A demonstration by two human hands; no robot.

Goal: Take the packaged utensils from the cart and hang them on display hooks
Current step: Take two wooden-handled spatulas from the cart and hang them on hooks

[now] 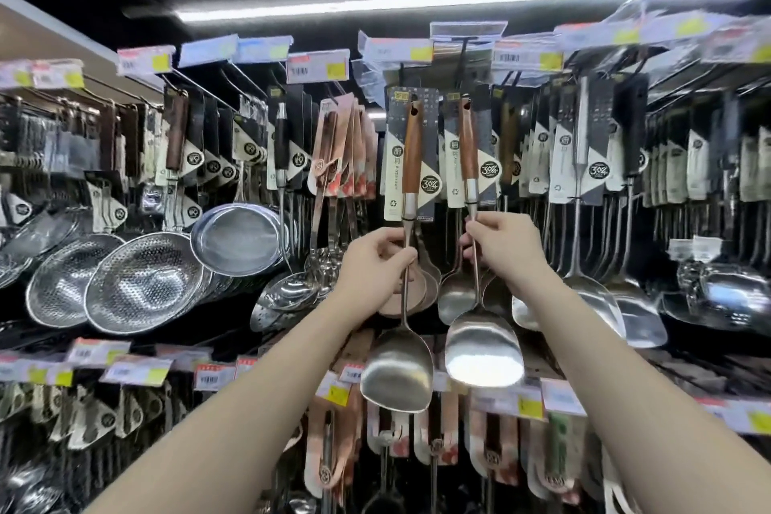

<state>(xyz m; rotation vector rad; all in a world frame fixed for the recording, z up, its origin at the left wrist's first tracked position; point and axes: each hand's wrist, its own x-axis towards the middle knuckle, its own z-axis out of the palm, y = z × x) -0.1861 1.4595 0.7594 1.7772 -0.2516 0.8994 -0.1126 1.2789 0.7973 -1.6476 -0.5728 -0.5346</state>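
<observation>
Head view: your left hand [377, 263] pinches the steel shaft of the left spatula [400, 367], fingers clenched around it. Your right hand [500, 248] grips the right spatula [484, 351] the same way. Both packaged spatulas are raised among hanging utensils, their card tops up at the display hooks [461, 54].

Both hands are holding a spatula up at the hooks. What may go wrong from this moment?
1. The left hand and right hand pinch only the thin metal shafts, below the wooden handles; the heavy blades hang low, so the left spatula or right spatula may swing or slip.
2. The card holes sit high above the grips, so threading them onto the hooks may miss.
3. A swinging blade may knock the crowded ladles nearby.
</observation>
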